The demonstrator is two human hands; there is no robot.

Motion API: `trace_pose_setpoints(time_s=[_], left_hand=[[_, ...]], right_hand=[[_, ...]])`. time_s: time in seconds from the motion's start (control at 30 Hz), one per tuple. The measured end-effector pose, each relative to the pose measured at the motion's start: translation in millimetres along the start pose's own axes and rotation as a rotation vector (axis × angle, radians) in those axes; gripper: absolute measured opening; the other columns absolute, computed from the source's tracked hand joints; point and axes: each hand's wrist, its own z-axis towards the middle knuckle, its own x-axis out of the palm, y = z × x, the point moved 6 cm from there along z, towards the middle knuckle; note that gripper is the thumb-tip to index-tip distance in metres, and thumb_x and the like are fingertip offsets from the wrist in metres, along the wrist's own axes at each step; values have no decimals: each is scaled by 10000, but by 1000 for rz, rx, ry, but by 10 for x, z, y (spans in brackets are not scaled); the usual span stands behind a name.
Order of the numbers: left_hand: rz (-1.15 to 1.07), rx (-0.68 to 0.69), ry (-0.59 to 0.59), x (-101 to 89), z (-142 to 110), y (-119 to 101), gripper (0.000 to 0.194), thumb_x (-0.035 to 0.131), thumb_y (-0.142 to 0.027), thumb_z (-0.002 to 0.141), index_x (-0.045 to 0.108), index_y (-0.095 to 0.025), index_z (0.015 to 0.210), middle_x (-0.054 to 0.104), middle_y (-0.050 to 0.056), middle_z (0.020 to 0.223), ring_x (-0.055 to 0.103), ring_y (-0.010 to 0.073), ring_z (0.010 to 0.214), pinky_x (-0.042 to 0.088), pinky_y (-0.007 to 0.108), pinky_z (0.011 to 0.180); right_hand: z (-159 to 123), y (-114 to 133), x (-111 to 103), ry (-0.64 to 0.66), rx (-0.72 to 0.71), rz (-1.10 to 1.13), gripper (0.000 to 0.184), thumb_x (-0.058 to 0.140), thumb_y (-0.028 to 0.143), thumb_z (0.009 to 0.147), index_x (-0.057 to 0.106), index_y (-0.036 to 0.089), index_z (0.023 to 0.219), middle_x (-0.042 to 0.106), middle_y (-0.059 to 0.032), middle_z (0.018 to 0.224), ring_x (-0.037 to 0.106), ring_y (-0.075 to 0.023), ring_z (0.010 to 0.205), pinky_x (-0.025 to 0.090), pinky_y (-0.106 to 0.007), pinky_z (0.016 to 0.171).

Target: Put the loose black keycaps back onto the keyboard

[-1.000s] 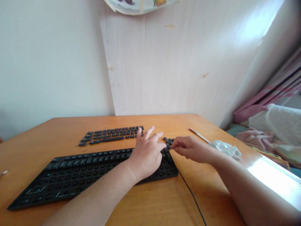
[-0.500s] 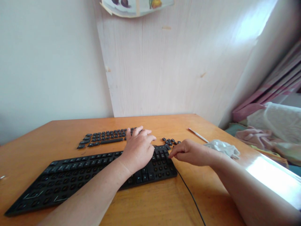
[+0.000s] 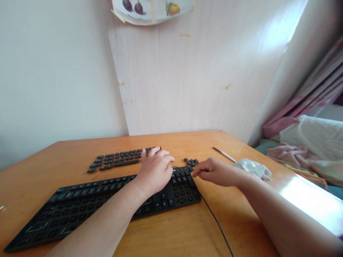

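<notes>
A black keyboard (image 3: 91,205) lies slanted across the table, many of its key positions bare of caps. Over its upper right part, my left hand (image 3: 157,171) is held palm down with its fingers spread. Beside the top right corner of the number pad, my right hand (image 3: 215,172) has its fingers bent together, their tips at the keyboard's edge; whatever they hold is hidden. Behind the keyboard lie rows of loose keycaps (image 3: 123,156), partly covered by my left hand. A small heap of keycaps (image 3: 190,162) sits between my hands, beyond the number pad.
A white pen-like stick (image 3: 224,154) and a crumpled whitish cloth or bag (image 3: 252,168) lie to the right on the wooden table (image 3: 166,235). The keyboard's cable (image 3: 217,223) runs toward the front edge. Cloth items (image 3: 285,157) are heaped beyond the table's right side.
The view has tilted slightly upward. My right fingers have lifted a little off the number pad's upper right keys, toward its edge. My left hand stays spread.
</notes>
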Motion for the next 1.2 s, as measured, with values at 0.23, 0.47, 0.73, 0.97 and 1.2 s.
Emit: trace_pose_setpoints(time_s=[0.23, 0.47, 0.73, 0.97, 1.2], left_hand=[[-80, -51, -89, -284, 84, 79, 234, 540, -298, 881, 741, -297, 1000, 702, 6, 1193, 519, 293, 1226, 315, 569, 1080], [-308, -216, -176, -468, 12, 361, 254, 544, -306, 878, 743, -234, 1017, 740, 32, 1118, 650, 218, 1085, 471, 394, 1013], [-145, -304, -311, -360, -388, 758, 298, 494, -324, 904, 745, -209, 1017, 748, 55, 1102, 655, 236, 1081, 474, 387, 983], [75, -191, -343, -333, -446, 688, 269, 500, -331, 917, 747, -255, 995, 747, 22, 1098, 582, 294, 1152, 386, 480, 1015], [109, -149, -316, -338, -436, 600, 258, 524, -344, 914, 762, -269, 979, 733, 20, 1132, 519, 319, 1214, 325, 526, 1054]], right_hand=[[78, -316, -171, -238, 145, -43, 240, 569, 271, 801, 727, 191, 962, 619, 16, 663, 520, -122, 596, 363, -239, 552], [105, -443, -167, -321, 173, -30, 230, 565, 323, 812, 682, 171, 941, 603, 22, 645, 503, -116, 566, 331, -234, 518], [155, -420, -197, -420, 109, -132, 193, 557, 275, 827, 692, 150, 888, 671, -48, 814, 596, -156, 733, 437, -268, 666], [227, -241, -255, -332, 179, -399, 231, 571, 294, 864, 755, 224, 985, 684, -59, 988, 628, -179, 895, 437, -273, 808], [515, -168, -310, -158, 207, -566, 274, 580, 307, 860, 761, 284, 1064, 662, -60, 1088, 621, -197, 974, 431, -270, 828]])
